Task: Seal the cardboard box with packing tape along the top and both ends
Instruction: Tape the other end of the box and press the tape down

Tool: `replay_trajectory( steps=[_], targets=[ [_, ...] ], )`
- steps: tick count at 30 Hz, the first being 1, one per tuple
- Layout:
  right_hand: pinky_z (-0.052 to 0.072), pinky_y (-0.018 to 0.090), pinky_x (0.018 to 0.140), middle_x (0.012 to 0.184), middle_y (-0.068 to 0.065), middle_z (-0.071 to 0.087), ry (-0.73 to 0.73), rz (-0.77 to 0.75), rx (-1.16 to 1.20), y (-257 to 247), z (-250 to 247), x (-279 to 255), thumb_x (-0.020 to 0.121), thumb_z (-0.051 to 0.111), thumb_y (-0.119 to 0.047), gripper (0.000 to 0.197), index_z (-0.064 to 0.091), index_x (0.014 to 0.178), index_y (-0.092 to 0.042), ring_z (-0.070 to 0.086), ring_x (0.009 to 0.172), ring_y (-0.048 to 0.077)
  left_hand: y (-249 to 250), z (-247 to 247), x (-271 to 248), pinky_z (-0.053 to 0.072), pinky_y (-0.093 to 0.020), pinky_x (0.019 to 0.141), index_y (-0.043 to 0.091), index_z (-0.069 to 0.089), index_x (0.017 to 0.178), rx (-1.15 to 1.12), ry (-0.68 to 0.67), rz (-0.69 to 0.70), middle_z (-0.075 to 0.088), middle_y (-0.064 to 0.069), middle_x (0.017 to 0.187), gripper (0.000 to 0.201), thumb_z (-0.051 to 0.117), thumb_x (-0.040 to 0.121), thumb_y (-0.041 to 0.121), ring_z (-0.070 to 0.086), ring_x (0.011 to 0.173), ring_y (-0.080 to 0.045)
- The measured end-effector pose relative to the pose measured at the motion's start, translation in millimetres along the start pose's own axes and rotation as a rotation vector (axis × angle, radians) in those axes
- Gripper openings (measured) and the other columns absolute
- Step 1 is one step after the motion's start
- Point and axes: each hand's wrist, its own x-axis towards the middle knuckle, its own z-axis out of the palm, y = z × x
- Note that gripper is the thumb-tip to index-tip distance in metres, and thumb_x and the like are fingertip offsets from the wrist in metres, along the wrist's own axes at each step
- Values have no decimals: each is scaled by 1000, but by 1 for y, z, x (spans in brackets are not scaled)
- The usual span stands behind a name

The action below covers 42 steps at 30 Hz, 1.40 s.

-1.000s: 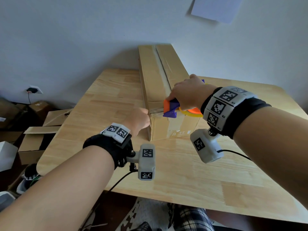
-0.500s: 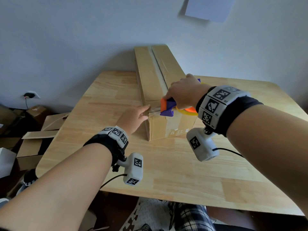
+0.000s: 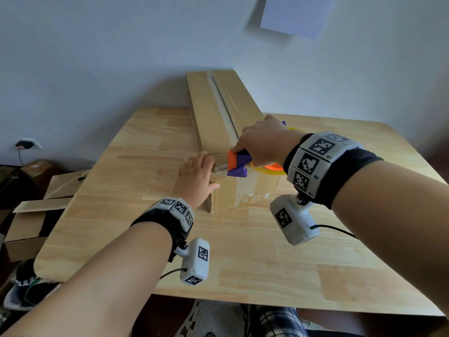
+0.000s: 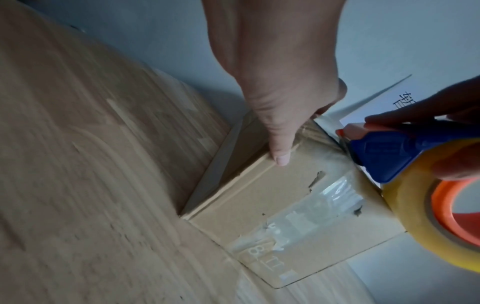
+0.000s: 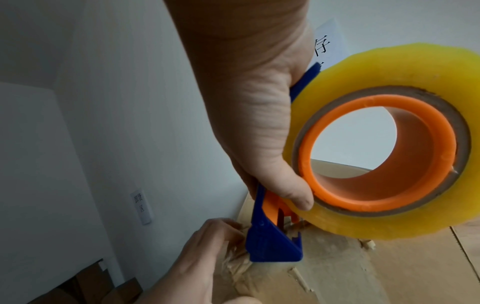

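A long cardboard box [image 3: 211, 113] lies on the wooden table [image 3: 243, 259], running away towards the wall. My right hand [image 3: 264, 139] grips a blue and orange tape dispenser [image 3: 237, 164] with a yellowish tape roll [image 5: 389, 67], its blue nose [image 5: 270, 246] on the box's near top edge. Just left of the dispenser, my left hand [image 3: 196, 173] presses flat on the near left corner, with the thumb [image 4: 281, 152] lying down over the box's end face [image 4: 259, 205]. Crumpled tape sits under the left fingers [image 5: 207, 236].
Old clear tape [image 4: 324, 205] runs down the near end face. Flattened and open cardboard boxes [image 3: 31, 215] lie on the floor to the left. On the wall hang a paper sheet [image 3: 296, 13] and an outlet [image 3: 29, 144].
My left hand, curled at the box corner a second ago, has spread its fingers and moved up onto the corner beside the dispenser. The right hand with the dispenser has stayed at the near edge.
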Motion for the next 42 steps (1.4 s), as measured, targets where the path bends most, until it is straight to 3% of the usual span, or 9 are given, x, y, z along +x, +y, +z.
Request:
replay_trajectory(
  steps=[3, 5, 10, 13, 19, 22, 25, 29, 42],
  targets=[
    [32, 34, 76, 104, -2, 58, 0, -10, -5, 0, 0, 0, 89, 51, -34, 32, 55, 121, -38, 57, 95, 24, -2, -4, 2, 41, -44, 101, 4, 58, 117, -141, -15, 19, 52, -13, 137, 51, 76, 76, 29, 47, 128, -32],
    [33, 34, 77, 102, -3, 57, 0, -24, -17, 2, 0, 0, 88, 51, -32, 33, 55, 120, -39, 55, 89, 23, -9, -9, 4, 31, -38, 110, 6, 51, 133, -106, 3, 95, 45, -8, 144, 51, 64, 88, 25, 39, 136, -25],
    [37, 31, 67, 94, -5, 46, -26, -59, -14, 10, 2, -5, 83, 56, -29, 47, 47, 126, -46, 47, 80, 20, -13, -7, 4, 52, -47, 83, -2, 68, 107, 25, -3, 258, 69, -18, 110, 40, 64, 72, 14, 68, 99, -31],
    [34, 25, 53, 96, -4, 52, -50, -53, 52, 17, 1, -8, 79, 60, -29, 56, 43, 128, -49, 50, 76, 19, -7, -15, 3, 56, -41, 76, 0, 72, 100, 120, 7, 286, 72, -16, 103, 34, 69, 69, 14, 71, 91, -27],
    [35, 26, 54, 100, -6, 52, -41, -79, 24, 20, -1, -11, 85, 56, -26, 65, 31, 140, -51, 47, 82, 16, -11, -17, 6, 57, -39, 74, -2, 72, 98, 213, -14, 324, 72, -18, 99, 44, 88, 60, 12, 72, 88, -28],
    [32, 26, 53, 94, -7, 41, 4, -84, -14, 25, -4, -15, 86, 55, -27, 67, 27, 141, -52, 45, 84, 17, -11, -20, 8, 52, -40, 88, -5, 65, 113, 195, -30, 328, 66, -22, 114, 40, 69, 77, 13, 67, 102, -32],
    [35, 28, 57, 94, -6, 37, 7, -75, -37, 26, -2, -17, 86, 55, -26, 69, 25, 142, -52, 44, 84, 18, -7, -22, 7, 20, -33, 115, -1, 31, 143, 222, -162, 259, 30, -19, 150, 47, 39, 101, 19, 33, 139, -28],
    [39, 30, 60, 95, -7, 38, -46, -46, 21, 27, 2, -19, 84, 57, -28, 72, 24, 142, -54, 43, 84, 17, -1, -26, 6, 7, -28, 117, 5, 14, 149, 302, -228, 189, 14, -12, 157, 50, 24, 104, 24, 15, 145, -20],
    [38, 26, 56, 98, -6, 60, -147, 114, -46, 52, 4, -24, 83, 56, -15, 53, 52, 120, -53, 58, 81, 18, 19, -43, 0, 9, -29, 116, 6, 10, 150, 302, -275, 137, 13, -14, 157, 48, 19, 104, 15, 15, 145, -24]
  ],
)
